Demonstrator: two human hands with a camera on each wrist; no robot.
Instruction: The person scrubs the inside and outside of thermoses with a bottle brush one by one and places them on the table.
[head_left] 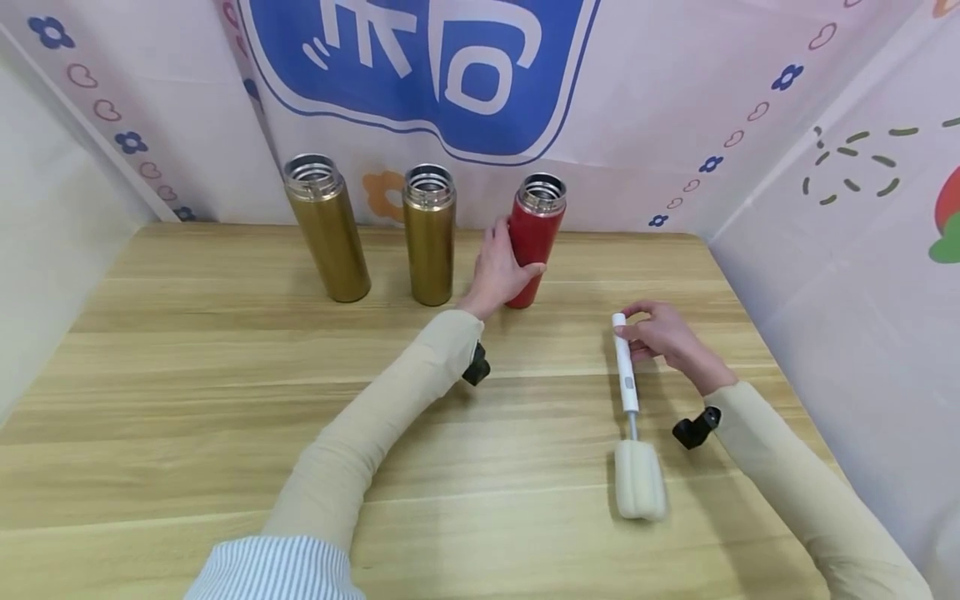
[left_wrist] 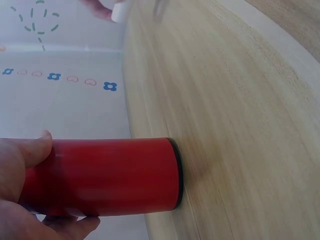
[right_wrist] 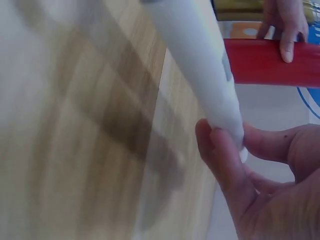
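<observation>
A red thermos bottle (head_left: 534, 237) without a lid stands near the back of the table, and my left hand (head_left: 498, 271) grips its side. Thumb and fingers wrap the red wall in the left wrist view, below the bottle's hidden mouth. My right hand (head_left: 662, 333) pinches the far end of the white handle of a bottle brush (head_left: 626, 367). The brush's cream sponge head (head_left: 639, 479) points toward me. In the right wrist view the handle (right_wrist: 200, 65) sits between thumb and fingertips, its shadow falling on the wood.
Two gold thermos bottles, one at the left (head_left: 330, 233) and one in the middle (head_left: 431, 242), stand open-topped left of the red one. The wooden table (head_left: 225, 400) meets a printed cloth backdrop (head_left: 637, 108) behind and a white side wall (head_left: 840, 250) at right.
</observation>
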